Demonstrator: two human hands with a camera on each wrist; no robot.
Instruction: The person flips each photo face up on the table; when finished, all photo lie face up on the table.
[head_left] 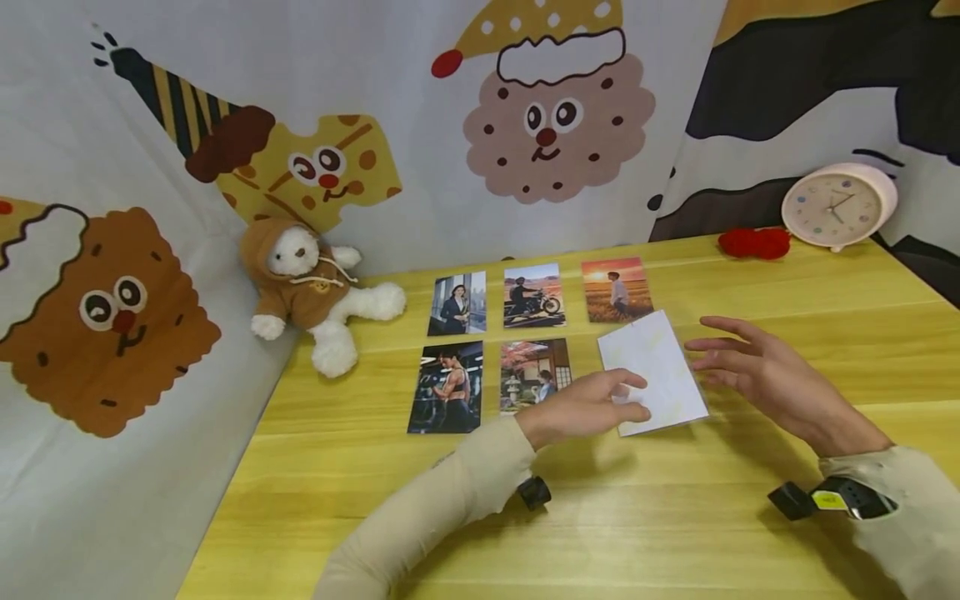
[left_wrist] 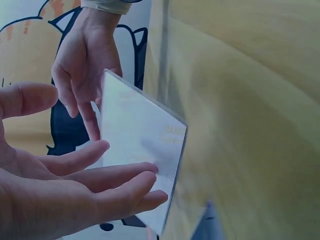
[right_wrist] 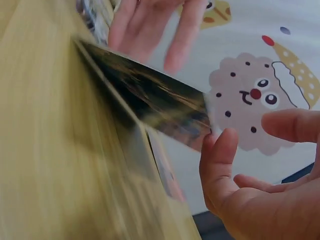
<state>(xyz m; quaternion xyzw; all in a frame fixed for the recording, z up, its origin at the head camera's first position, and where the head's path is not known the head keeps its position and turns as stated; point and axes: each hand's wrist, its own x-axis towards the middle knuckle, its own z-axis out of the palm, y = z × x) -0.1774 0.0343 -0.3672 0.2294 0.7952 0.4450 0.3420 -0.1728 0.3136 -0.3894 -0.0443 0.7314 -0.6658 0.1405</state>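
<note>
A card (head_left: 652,371) stands tilted between the two hands, its white side up in the head view. The right wrist view shows the dark printed side of the same card (right_wrist: 150,92), blurred. My left hand (head_left: 581,404) is at its left side with fingers extended over the white face; in the left wrist view the left hand's thumb (left_wrist: 32,97) is clear of the card. On the other side, my right hand (head_left: 772,379) has loosely bent, spread fingers, with fingertips at the card's edge. Whether they bear its weight is hard to tell.
Several photo cards lie face up in two rows, among them a gym photo (head_left: 447,387) and a sunset photo (head_left: 618,289). A plush bear (head_left: 311,287) sits at the back left. A red soft object (head_left: 753,242) and a round clock (head_left: 836,207) are at the back right.
</note>
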